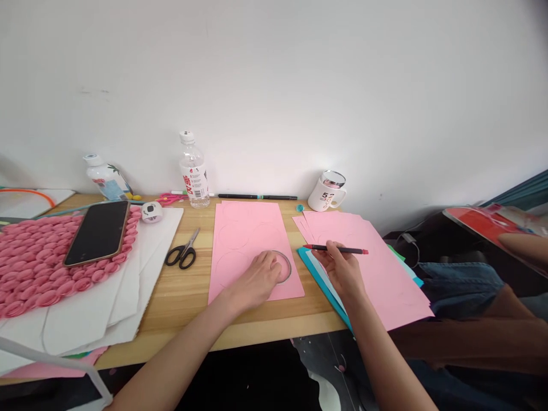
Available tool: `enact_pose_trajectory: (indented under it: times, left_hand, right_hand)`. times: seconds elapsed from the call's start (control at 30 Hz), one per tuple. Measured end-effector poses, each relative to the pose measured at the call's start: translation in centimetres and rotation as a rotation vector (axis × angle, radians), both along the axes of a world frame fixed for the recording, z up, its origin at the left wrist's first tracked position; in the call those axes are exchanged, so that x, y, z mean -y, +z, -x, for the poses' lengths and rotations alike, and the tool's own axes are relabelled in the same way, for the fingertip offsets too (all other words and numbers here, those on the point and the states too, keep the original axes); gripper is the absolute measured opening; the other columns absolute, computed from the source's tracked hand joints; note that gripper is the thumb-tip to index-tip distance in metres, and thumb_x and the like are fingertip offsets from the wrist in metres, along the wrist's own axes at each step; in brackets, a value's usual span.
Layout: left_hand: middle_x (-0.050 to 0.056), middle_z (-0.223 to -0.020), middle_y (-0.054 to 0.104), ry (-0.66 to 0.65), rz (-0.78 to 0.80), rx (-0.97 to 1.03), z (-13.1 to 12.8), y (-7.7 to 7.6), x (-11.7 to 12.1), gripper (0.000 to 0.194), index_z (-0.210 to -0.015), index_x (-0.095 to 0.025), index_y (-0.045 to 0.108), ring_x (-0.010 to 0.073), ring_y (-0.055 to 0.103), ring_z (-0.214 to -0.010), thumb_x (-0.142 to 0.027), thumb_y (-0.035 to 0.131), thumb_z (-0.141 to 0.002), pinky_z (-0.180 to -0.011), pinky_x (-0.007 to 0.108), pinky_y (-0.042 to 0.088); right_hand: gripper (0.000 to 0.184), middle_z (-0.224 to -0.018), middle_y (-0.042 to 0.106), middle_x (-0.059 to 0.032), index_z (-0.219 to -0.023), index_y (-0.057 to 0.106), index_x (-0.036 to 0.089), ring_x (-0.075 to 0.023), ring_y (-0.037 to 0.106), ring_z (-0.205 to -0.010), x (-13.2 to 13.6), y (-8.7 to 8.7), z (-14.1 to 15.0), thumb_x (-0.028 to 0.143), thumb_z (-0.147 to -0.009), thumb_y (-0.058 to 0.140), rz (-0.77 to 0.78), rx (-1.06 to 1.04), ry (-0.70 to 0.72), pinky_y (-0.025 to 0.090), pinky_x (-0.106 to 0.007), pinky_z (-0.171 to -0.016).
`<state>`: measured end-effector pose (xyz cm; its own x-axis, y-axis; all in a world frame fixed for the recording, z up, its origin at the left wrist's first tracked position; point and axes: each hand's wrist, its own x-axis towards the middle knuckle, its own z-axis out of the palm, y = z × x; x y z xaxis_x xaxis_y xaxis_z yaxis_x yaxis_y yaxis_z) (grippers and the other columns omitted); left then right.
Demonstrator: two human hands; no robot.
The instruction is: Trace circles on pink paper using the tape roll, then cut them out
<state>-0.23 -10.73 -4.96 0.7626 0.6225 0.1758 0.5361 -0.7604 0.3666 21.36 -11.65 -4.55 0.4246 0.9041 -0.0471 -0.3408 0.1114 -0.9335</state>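
A pink sheet of paper (230, 214) with several faint circles drawn on it lies in the middle of the wooden table. My left hand (260, 278) is on its lower right part, fingers curled down onto a round ring-shaped piece (290, 268) with a thin grey rim; pink shows through its middle. Above a stack of pink sheets (381, 268) on the right, my right hand (342, 268) grips a black and red pen (353, 250) between thumb and fingers. The pen lies nearly level, its tip pointing left and off the paper.
Black-handled scissors (183, 255) lie left of the sheet. A phone (98, 233) rests on a pink petal-covered board (38, 257). Along the wall stand a water bottle (194, 174), a mug (326, 191) and a long black pen (240, 196). Another person's arm (524, 248) shows at right.
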Motion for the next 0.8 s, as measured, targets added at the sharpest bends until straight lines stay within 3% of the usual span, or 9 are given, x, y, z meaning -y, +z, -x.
enact_pose_trajectory:
  times: [0.1,0.23,0.33,0.47,0.67,0.8]
  left_hand:
    - [0.007,-0.096,0.048,0.006,0.049,0.085,0.0,-0.4,-0.2,0.020,-0.071,-0.017,0.046,0.0221,0.045,-0.098,-0.023,0.052,-0.090,-0.084,0.039,0.044]
    - [0.009,-0.099,0.051,0.007,0.011,0.147,0.0,-1.0,-0.3,0.017,-0.072,-0.016,0.049,0.0240,0.046,-0.108,-0.019,0.056,-0.087,-0.090,0.040,0.044]
    - [0.009,-0.097,0.053,-0.038,-0.011,0.156,0.4,-0.9,-0.2,0.015,-0.073,-0.016,0.050,0.0262,0.045,-0.114,-0.020,0.057,-0.086,-0.092,0.043,0.044]
    - [0.009,-0.100,0.055,-0.056,0.117,0.240,0.8,-0.6,0.0,0.015,-0.073,-0.018,0.048,0.0254,0.044,-0.119,-0.017,0.057,-0.085,-0.094,0.041,0.045]
    - [0.009,-0.115,0.056,0.183,0.361,0.666,2.0,-0.5,-0.4,0.007,-0.083,-0.021,0.048,0.0218,0.044,-0.124,-0.024,0.048,-0.089,-0.101,0.044,0.039]
    - [0.010,-0.119,0.056,0.425,0.310,0.860,4.6,-0.4,-1.7,0.013,-0.088,-0.021,0.047,0.0218,0.047,-0.122,-0.034,0.046,-0.088,-0.103,0.043,0.035]
  right_hand:
    - [0.032,-0.062,0.062,0.0031,-0.083,0.058,0.018,-0.0150,0.067,-0.068,2.1,-0.6,0.6,0.045,-0.071,0.073,-0.053,0.046,-0.005,0.058,-0.037,-0.078]
    - [0.032,-0.079,0.070,-0.0047,-0.098,0.061,0.018,-0.0204,0.068,-0.082,3.9,-0.8,1.5,0.046,-0.083,0.057,-0.036,0.419,0.056,0.055,-0.042,-0.083]
    - [0.025,-0.098,0.069,-0.0092,-0.091,0.059,0.019,-0.0231,0.066,-0.094,4.6,-1.2,1.8,0.042,-0.082,0.058,-0.045,0.792,0.178,0.050,-0.041,-0.088]
    - [0.019,-0.105,0.064,-0.0098,-0.091,0.051,0.021,-0.0234,0.062,-0.105,4.9,-1.7,1.6,0.037,-0.082,0.058,-0.136,1.100,0.387,0.049,-0.037,-0.086]
    - [0.017,-0.092,0.060,-0.0068,-0.091,0.047,0.022,-0.0204,0.062,-0.086,4.9,-1.7,1.1,0.035,-0.084,0.055,-0.137,1.295,0.452,0.051,-0.032,-0.073]
    - [0.008,-0.084,0.057,-0.0049,-0.088,0.045,0.022,-0.0200,0.059,-0.083,4.3,-1.7,1.5,0.028,-0.087,0.050,-0.110,1.320,0.388,0.049,-0.032,-0.072]
